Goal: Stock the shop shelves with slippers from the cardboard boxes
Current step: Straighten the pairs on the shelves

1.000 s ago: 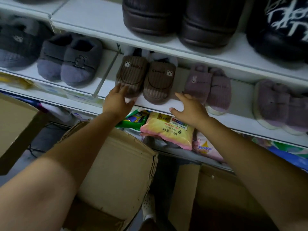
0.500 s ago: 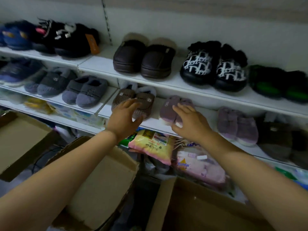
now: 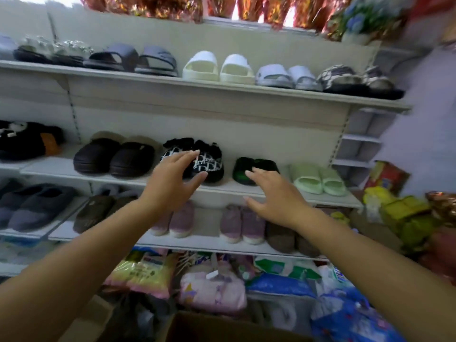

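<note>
White lettering ran across the black slippers (image 3: 209,164) on the middle shelf (image 3: 49,170), too blurred to read. Left hand (image 3: 172,180) reached before that pair, grip apart, fingers spread, holding nothing. Right hand (image 3: 274,196) hung before the dark green pair (image 3: 240,166), grip apart and empty; contact with either pair could not be told. Pale green slides (image 3: 318,178) stood just beside. Purple slippers (image 3: 232,223) sat one shelf down. Printed packets (image 3: 145,272) lay underneath, text illegible. Cardboard box (image 3: 222,327) showed at the bottom edge.
</note>
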A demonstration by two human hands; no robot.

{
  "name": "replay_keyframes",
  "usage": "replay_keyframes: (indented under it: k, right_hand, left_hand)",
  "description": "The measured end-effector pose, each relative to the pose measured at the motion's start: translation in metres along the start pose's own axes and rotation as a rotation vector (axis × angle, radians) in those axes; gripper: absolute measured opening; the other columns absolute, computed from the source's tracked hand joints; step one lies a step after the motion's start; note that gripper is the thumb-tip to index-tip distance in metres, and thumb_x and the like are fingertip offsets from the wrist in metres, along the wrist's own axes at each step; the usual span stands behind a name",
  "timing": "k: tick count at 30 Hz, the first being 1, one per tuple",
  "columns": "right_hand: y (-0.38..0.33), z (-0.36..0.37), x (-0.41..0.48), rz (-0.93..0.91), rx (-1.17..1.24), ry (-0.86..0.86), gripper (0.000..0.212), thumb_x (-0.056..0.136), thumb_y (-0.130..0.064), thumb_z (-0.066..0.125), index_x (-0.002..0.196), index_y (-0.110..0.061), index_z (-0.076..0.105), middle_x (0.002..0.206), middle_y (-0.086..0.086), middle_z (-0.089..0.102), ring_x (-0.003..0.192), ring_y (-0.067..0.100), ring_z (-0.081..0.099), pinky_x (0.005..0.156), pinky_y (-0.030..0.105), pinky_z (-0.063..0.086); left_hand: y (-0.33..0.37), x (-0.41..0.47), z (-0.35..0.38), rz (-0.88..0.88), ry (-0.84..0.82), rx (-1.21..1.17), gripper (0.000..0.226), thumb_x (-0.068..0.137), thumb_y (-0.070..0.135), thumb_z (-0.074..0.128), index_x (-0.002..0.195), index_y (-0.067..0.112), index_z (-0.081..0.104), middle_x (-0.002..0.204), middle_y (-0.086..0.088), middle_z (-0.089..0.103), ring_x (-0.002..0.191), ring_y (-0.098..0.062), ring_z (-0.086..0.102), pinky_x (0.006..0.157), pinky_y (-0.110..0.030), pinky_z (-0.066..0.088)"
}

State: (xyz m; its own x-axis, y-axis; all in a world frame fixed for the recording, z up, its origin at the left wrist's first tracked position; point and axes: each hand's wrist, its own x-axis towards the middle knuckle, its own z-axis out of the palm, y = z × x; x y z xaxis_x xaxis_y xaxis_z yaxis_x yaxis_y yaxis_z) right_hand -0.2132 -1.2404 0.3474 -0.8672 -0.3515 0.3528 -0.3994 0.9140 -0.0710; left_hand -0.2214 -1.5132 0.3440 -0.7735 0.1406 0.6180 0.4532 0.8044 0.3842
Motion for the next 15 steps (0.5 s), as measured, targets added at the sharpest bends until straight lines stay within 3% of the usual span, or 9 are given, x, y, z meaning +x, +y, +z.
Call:
replay_keyframes:
  k: [8,12,15]
  right_hand:
    - [0.062,-0.066,-0.014,0.173,-0.043,0.116,0.07,0.094,-0.052,0.06,0.155,-0.025,0.038,0.163,-0.001,0.034,0.147,0.023,0.034,0.118,0.043,0.034]
    - [0.082,-0.085,-0.019,0.246,-0.035,0.103,0.073,0.095,-0.056,0.057,0.158,-0.028,0.031,0.166,-0.004,0.027,0.152,0.019,0.024,0.124,0.04,0.024]
    - [0.092,-0.098,-0.025,0.308,-0.032,0.127,0.074,0.095,-0.058,0.057,0.158,-0.031,0.03,0.167,-0.007,0.023,0.153,0.018,0.02,0.123,0.041,0.025]
  left_hand:
    - [0.076,0.073,-0.005,0.189,0.009,-0.025,0.062,0.095,0.045,0.064,0.15,0.022,0.048,0.151,-0.001,0.052,0.139,-0.022,0.045,0.116,-0.041,0.036]
    - [0.104,0.115,-0.002,0.292,-0.021,-0.048,0.062,0.096,0.05,0.061,0.151,0.026,0.046,0.154,0.004,0.048,0.143,-0.019,0.039,0.119,-0.04,0.033]
    - [0.13,0.146,0.006,0.357,-0.035,-0.072,0.062,0.096,0.054,0.058,0.151,0.028,0.046,0.153,0.005,0.047,0.142,-0.021,0.042,0.116,-0.043,0.037]
